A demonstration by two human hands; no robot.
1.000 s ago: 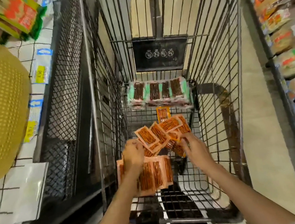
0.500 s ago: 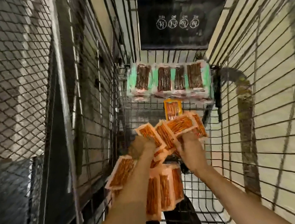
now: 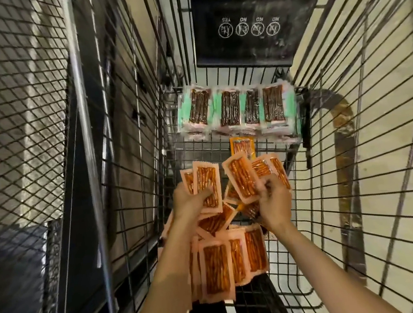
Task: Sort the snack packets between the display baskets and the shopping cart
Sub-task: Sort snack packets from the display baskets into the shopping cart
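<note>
Fanned orange snack packets (image 3: 240, 178) inside the shopping cart (image 3: 352, 122).
The left hand (image 3: 190, 205) and right hand (image 3: 276, 202) each have the grip clamped on a loose fan; packets may slip onto the pile (image 3: 216, 269) below.

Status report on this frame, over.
Left hand gripping orange packets. Right hand gripping more. Green packets stacked at cart far end. Nothing obstructing.

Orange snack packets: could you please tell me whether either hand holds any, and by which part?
The left hand grips two packets by their lower ends; the right hand grips a fanned bunch likewise.
</note>
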